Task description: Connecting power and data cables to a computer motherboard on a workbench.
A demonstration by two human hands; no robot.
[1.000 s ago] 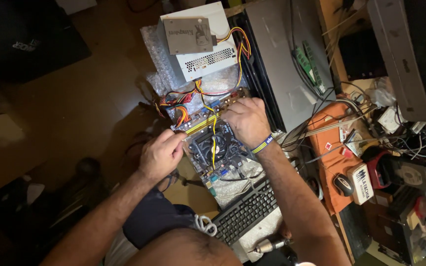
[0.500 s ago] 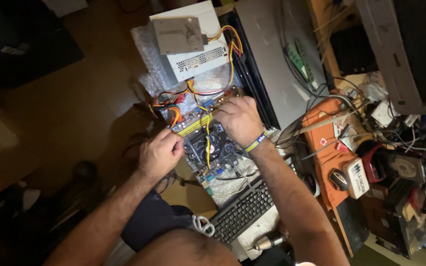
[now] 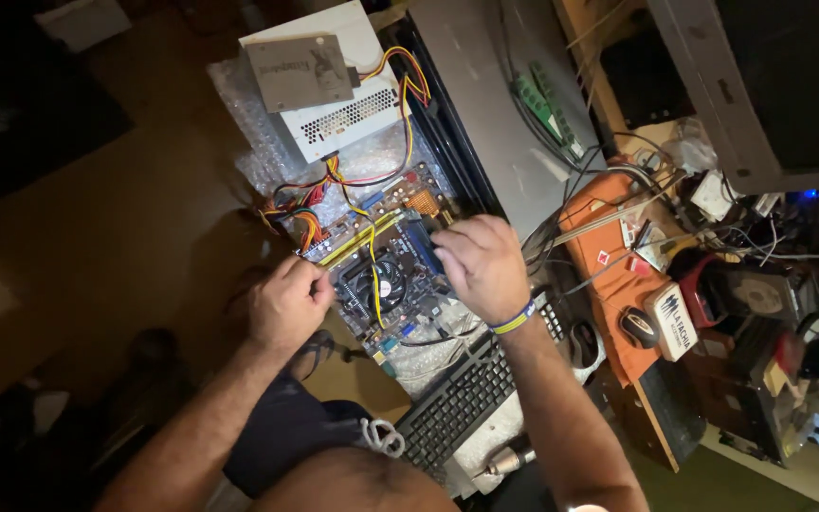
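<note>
**Two hands on a bare motherboard, seen from above**

Head view. A motherboard lies flat at the centre of the frame on bubble wrap, its long axis running from upper right to lower left. The left hand rests at the board's left edge, fingers curled shut in a pinch; what they grip, if anything, cannot be told, since the knuckles hide it. The right hand, with a blue and yellow wristband, lies over the board's right edge, fingers bent down onto a blue slot or module; whether they close on it is hidden. The round cooler fan sits between the two hands, nearer the left. A yellow cable crosses the board lengthwise toward the white power supply in the upper part of the frame. A black keyboard lies just below the board. At right, a cluttered desk carries a mouse and loose wiring.
</note>
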